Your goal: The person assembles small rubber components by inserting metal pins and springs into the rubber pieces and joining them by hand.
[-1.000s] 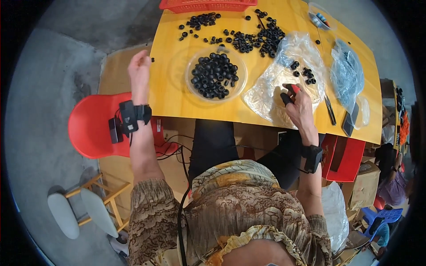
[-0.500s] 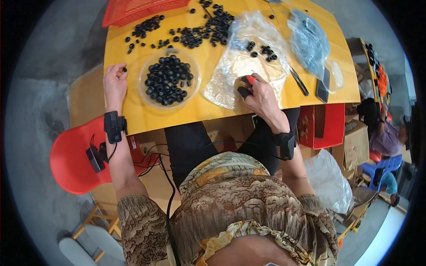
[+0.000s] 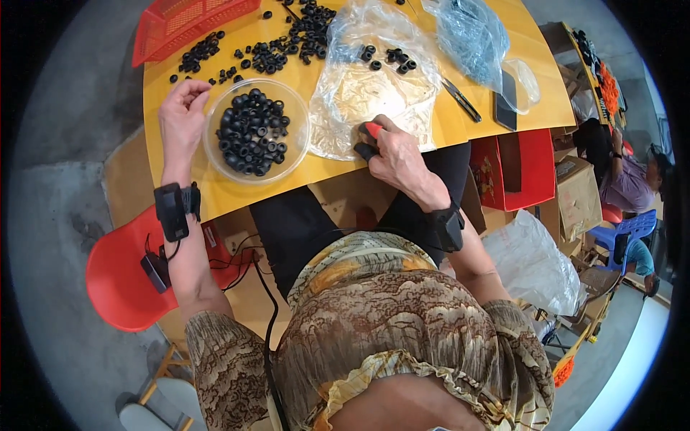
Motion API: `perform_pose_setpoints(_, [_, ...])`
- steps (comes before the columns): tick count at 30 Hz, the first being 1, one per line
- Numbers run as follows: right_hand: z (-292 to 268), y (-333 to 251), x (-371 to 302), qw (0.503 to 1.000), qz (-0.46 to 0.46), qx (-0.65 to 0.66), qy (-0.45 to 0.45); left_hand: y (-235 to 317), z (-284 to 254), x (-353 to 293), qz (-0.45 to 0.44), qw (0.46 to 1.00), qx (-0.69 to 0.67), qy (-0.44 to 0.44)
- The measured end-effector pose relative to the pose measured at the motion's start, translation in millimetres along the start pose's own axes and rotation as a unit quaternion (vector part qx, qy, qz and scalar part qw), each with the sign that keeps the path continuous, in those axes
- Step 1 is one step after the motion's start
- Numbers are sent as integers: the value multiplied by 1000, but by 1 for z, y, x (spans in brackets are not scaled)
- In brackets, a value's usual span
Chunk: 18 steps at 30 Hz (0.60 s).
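Observation:
My left hand (image 3: pixel 181 118) is over the table's left part, beside a clear round tub (image 3: pixel 307 122) of black ring-shaped parts (image 3: pixel 248 129). Its fingers are bent, the thumb slightly apart from the forefinger. By the fingertips is a small black piece (image 3: pixel 211 81); no grip on it shows. My right hand (image 3: pixel 397 154) rests on the near edge of a clear plastic bag (image 3: pixel 345 115). Red and black coverings show at its fingertips, with a gap between thumb and forefinger. Several black parts (image 3: pixel 402 61) lie on the bag's far half.
Loose black parts (image 3: pixel 305 32) are heaped on the yellow table (image 3: pixel 287 176) behind the tub. A red basket (image 3: pixel 180 29) stands at the far left. Right of the bag lie black tweezers (image 3: pixel 462 100), a phone (image 3: pixel 505 104) and a bluish plastic bag (image 3: pixel 471 43).
The view has shifted, so the table things sit further left. My left hand has moved forward and nearer the tub; the dark piece at its fingertips earlier no longer shows there. My right hand stays on the bag.

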State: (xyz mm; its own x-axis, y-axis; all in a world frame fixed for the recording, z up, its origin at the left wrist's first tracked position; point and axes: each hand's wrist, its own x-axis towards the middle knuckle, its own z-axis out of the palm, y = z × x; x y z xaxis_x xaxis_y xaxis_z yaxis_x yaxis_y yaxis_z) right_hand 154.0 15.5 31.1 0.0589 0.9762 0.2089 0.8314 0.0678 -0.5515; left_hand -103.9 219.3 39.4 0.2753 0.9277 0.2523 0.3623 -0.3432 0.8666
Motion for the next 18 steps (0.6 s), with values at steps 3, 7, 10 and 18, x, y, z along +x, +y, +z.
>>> perform_pose_setpoints(3, [10,-8,6,999,-19,27,12,-22,2,5,14,999,45,-6])
perform_pose_setpoints(7, [23,-22,7,999,-3,44,13,-46,13,2,-15,1000,15,-14])
perform_pose_setpoints(10, [27,-28,6,994,60,91,-5,-38,17,1,-40,999,-28,0])
perform_pose_setpoints(18, [47,-50,30,869,159,467,-44,57,33,-30,68,994,-76,26])
